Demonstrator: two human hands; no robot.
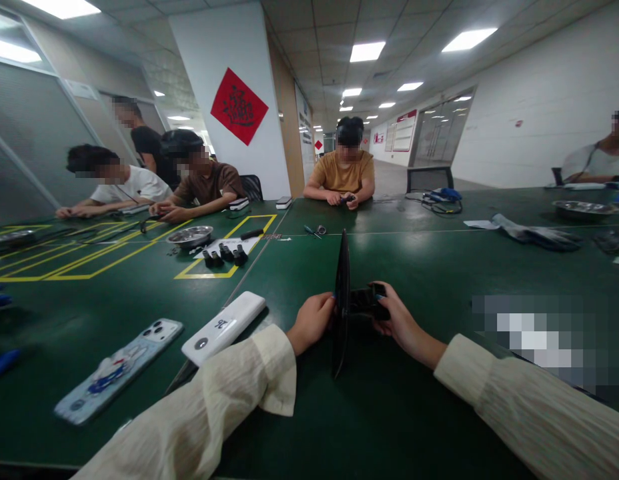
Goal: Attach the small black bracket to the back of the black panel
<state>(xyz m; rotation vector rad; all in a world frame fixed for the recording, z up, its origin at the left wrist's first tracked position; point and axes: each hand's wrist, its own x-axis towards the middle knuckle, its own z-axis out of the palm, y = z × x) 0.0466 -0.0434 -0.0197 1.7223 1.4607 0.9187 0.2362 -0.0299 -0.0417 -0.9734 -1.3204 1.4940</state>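
Observation:
In front of me a thin black panel (343, 267) is held upright, seen almost edge-on, so its face is hidden. My left hand (312, 323) is closed on its left side, with the fingertips behind the panel. From the panel's right side juts a dark blocky part (362, 303). My right hand (402, 327) grips that part's outer end between thumb and fingers. Whether the two dark pieces are joined or only touching, I cannot tell. Left of my left hand, a white device (224, 327) marked "26" lies on the green table (389, 413).
A phone in a patterned case (119, 370) lies at the left. Beyond it are several black cylindrical parts (224, 255) on paper and a metal bowl (189, 235). Grey gloves (534, 232) lie at the right. Across the table a person in a mustard shirt (342, 175) works; others sit at the left.

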